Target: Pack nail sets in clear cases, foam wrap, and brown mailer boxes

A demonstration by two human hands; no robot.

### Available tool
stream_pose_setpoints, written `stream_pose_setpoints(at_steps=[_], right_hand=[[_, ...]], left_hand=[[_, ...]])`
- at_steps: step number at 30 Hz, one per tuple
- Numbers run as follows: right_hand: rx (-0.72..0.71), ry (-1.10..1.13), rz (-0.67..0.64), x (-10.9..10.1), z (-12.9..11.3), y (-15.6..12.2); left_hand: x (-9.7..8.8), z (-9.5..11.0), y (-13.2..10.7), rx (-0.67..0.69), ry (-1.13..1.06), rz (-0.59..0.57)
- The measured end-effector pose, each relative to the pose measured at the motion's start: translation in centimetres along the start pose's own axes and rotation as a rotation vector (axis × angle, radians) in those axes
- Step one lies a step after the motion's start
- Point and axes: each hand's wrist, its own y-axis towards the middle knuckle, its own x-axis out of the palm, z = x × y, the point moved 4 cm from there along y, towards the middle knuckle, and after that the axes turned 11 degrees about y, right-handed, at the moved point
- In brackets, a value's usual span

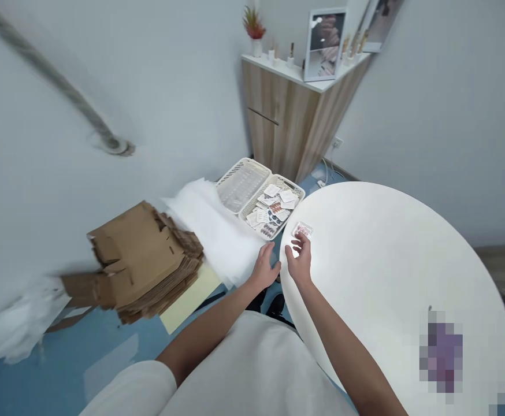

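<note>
My right hand (299,259) rests at the left edge of the round white table (386,277), fingers spread, its fingertips touching a small clear packet with pink pieces (302,231). My left hand (264,267) hangs just off the table's edge beside the right one, fingers loosely curled and apart, holding nothing. It is close to the white foam sheets (218,222) on the floor.
Two white baskets stand on the blue floor: one (241,184) with clear packets, one (274,209) with several small packets. A stack of flat cardboard boxes (142,260) lies at left. A wooden cabinet (291,115) with a mirror stands in the corner.
</note>
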Motion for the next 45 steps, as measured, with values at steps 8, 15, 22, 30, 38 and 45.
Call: stream_pose_setpoints(at_steps=[8,15,22,30,38,45], right_hand=[[0.255,0.007,-0.411,6.0,4.3,-3.5],[0.46,-0.005,-0.552,9.7,6.3,-3.2],[0.657,0.022,-0.521,14.9,8.0,-2.9],[0.731,0.173,-0.342,18.6,10.5,-1.0],[0.798,0.045,-0.328,19.1,12.1,-0.4],[0.773,-0.003,-0.33,19.3,11.6,-0.3]], left_hand=[[-4.6,-7.0,-5.0,-0.336,0.182,0.065],[-7.2,-11.5,-5.6,-0.456,0.256,-0.007],[-8.2,-13.9,-2.2,-0.374,0.269,-0.072],[-7.7,-16.3,1.8,-0.299,0.25,-0.111],[-7.6,-17.6,2.7,-0.191,0.246,-0.147],[-7.7,-17.7,2.5,-0.203,0.223,-0.128]])
